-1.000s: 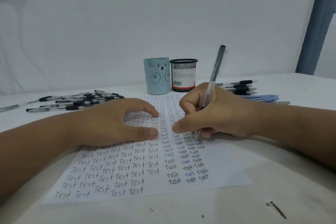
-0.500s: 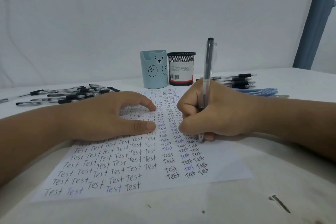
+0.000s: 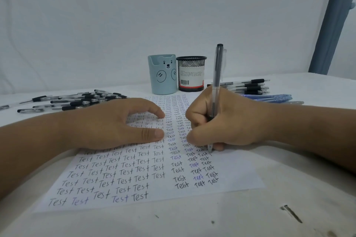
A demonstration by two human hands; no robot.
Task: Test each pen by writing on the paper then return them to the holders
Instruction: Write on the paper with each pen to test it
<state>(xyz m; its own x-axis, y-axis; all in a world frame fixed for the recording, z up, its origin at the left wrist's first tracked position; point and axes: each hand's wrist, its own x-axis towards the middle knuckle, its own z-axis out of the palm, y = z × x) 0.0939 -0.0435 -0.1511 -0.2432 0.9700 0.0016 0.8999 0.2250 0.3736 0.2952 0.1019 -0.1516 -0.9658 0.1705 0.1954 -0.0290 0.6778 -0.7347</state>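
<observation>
Here, the right hand [image 3: 229, 121] grips a clear-barrelled pen with a dark end cap [image 3: 216, 82] upright, its tip on the white sheet of paper covered in handwritten "Test" words [image 3: 146, 171] at the centre of the frame.

The left hand [image 3: 115, 123] rests on the sheet's left part with relaxed fingers and thumb spread, holding nothing. The pen tip touches the paper at the rightmost column of writing, just below the right hand. Behind the sheet, at centre frame, a pale blue cup-shaped holder with a bear face [image 3: 162, 74] stands just beside a black mesh holder with a barcode label [image 3: 191, 73]. A scatter of clear pens with black grips [image 3: 77, 101] lies on the white desk [image 3: 250, 213] at left, a row of similar black-grip pens [image 3: 248, 85] at right, with blue pens [image 3: 269, 98] just in front of them.
</observation>
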